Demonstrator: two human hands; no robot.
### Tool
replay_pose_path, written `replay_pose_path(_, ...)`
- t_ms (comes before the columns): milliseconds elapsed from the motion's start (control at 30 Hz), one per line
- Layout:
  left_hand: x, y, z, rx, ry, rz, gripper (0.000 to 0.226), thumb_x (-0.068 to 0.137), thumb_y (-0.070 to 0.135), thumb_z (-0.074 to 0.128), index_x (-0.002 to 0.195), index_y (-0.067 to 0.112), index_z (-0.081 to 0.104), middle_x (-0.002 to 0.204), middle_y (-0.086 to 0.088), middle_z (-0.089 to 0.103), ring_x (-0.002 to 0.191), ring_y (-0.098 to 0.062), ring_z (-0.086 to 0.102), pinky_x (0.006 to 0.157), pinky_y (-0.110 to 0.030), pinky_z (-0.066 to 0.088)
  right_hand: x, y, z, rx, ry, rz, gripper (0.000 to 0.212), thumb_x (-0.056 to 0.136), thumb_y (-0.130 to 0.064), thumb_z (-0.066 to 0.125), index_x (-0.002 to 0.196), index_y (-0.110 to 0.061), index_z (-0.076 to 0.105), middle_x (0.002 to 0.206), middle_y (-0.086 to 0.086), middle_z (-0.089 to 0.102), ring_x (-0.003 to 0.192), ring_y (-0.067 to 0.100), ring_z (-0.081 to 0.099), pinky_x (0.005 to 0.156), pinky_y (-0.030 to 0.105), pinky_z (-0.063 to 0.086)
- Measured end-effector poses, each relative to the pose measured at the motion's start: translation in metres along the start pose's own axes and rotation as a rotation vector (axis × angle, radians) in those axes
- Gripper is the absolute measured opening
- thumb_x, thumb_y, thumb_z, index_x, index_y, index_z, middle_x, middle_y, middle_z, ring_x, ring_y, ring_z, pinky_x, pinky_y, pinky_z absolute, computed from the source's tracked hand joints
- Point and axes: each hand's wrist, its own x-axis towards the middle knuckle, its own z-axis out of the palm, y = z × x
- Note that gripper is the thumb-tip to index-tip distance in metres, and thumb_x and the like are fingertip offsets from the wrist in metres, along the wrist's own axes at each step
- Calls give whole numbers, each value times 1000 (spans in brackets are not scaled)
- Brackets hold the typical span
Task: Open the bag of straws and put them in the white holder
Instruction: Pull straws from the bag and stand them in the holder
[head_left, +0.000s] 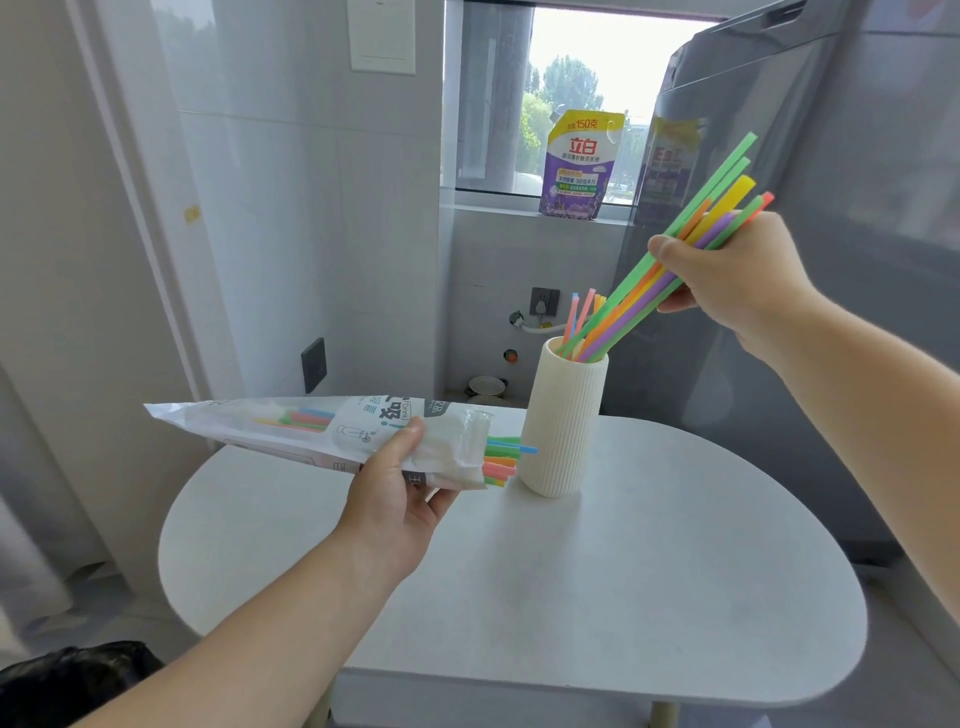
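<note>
While the left hand (395, 499) grips the opened bag (322, 434), the right hand's (727, 275) fingers clamp a straw bunch (644, 291) whose tips, below them, enter the holder (563, 426); releasing seems next.

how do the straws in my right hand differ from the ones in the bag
The right-hand straws are bare and tilt steeply, lower ends inside the white holder; the bag straws lie nearly level. The right-hand straws show almost full length; the bag straws are mostly covered, ends poking from the bag. Both are mixed bright colours.
</note>
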Motion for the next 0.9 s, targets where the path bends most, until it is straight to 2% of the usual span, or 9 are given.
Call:
replay_pose_path(67,0,0,0,-3,3,-1,36,95,19,69,131,18,64,93,-4,80,76,-17,78,56,-31,62,4,3,7,-28,-2,27,15,91,-29,72,85,-18,66,81,-3,73,57,10,74,47,17,56)
replay_pose_path(167,0,0,0,-2,-1,2,38,95,19,69,132,19,63,95,-4,80,77,-17,78,57,-32,62,9,10,19,-114,14,17,20,91,-32,72,74,-24,63,78,-4,70,60,9,69,47,19,55)
replay_pose_path(267,0,0,-1,-4,0,4,37,95,19,69,132,20,64,95,-4,81,77,-17,78,56,-32,62,15,19,34,-178,-13,19,20,90,-31,71,74,-22,65,73,-6,66,56,5,61,42,15,46)
replay_pose_path(367,-1,-1,-2,3,-6,1,38,95,19,69,132,20,63,97,-4,81,79,-17,79,57,-32,62,22,27,49,-226,-62,69,17,91,-33,70,84,-18,65,82,0,69,66,10,65,54,24,51)
replay_pose_path(467,-1,-1,-2,7,-7,-2,38,95,20,69,132,20,63,99,-5,81,81,-18,79,57,-33,63,27,32,61,-258,-102,90,24,89,-41,71,88,-20,61,89,1,69,77,14,69,58,26,53)
replay_pose_path(533,-1,-1,-2,9,-7,-7,38,95,20,69,132,20,63,100,-5,82,81,-19,79,57,-33,63,28,34,68,-316,-116,67,42,86,-53,70,99,-14,60,93,5,69,82,19,69,69,36,60)
replay_pose_path(600,-1,-1,-2,18,-8,-11,38,95,20,69,133,19,63,98,-4,81,79,-18,79,57,-32,62,27,36,74,-369,-134,67,57,84,-62,68,111,-13,54,98,5,65,89,22,67,79,41,60)
replay_pose_path(767,-2,-1,-2,23,-18,-23,35,95,21,68,130,17,65,98,-5,81,80,-18,79,57,-31,62,22,43,83,-367,-221,83,74,89,-59,62,144,-16,38,119,3,59,94,20,60,71,32,51)
replay_pose_path(900,-1,-2,-2,21,-17,-25,36,95,20,69,131,17,64,95,-4,81,75,-17,78,56,-31,62,18,45,84,-346,-223,5,74,96,-50,60,155,-24,24,140,9,56,103,23,61,75,33,54)
